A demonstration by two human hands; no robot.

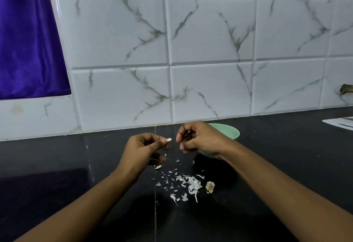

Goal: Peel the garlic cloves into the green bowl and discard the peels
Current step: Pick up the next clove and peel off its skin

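Peeling: left hand (145, 150) pinches a clove (169, 140); right hand (200, 140), curled, pinches a sliver (188, 133), likely peel. Next, clove into bowl (231, 132) behind right hand.

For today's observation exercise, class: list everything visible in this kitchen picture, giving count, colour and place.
garlic clove: one, pale, pinched by the left hand
garlic peels: many, white, scattered on the counter below the hands
root stub: one, whitish-brown, right of the peels
green bowl: one, pale green, on the counter behind the right hand
counter: one, glossy black, foreground
wall tiles: several, white with grey veins, behind the counter
curtain: one, purple, upper left
paper: one, white, counter's right edge
left hand: one, pinches the clove
right hand: one, fingers curled round a thin sliver, too small to identify
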